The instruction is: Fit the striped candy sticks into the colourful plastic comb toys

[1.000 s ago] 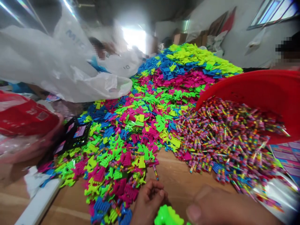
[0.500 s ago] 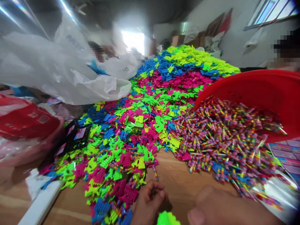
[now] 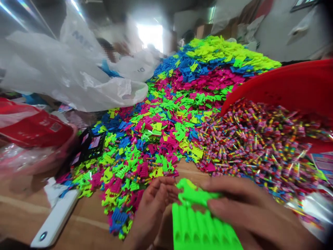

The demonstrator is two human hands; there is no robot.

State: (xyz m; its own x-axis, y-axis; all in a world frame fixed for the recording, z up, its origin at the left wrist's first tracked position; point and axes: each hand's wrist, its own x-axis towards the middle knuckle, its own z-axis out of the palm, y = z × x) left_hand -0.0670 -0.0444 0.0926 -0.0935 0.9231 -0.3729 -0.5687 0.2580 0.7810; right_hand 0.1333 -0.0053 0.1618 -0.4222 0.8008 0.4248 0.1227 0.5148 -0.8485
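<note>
My right hand point(image 3: 249, 205) is closed around a bright green plastic holder point(image 3: 203, 225), which has a horse shape along its top and a row of rounded slots below. At the holder's left side is my left hand point(image 3: 156, 198), its fingers curled inward with the thumb close to them. Whatever lies within those fingers is hidden. Beyond both hands spreads a heap of similar plastic pieces point(image 3: 166, 104) in green, pink, blue and yellow. Right of it lies a pile of short multicoloured sticks in pink wrappers point(image 3: 249, 139).
A red tub point(image 3: 286, 80) lies tipped on its side behind the sticks. White plastic bags point(image 3: 78, 76) bulge at the left above a pink basin point(image 3: 62, 152). Near it are a black tray point(image 3: 96, 152) and a white device point(image 3: 56, 218) on the wooden table point(image 3: 20, 208). Another person sits behind the bags.
The green holder has risen from the bottom edge into fuller view, with my right hand now on it. My left hand has moved up and slightly left. The camera view has shifted.
</note>
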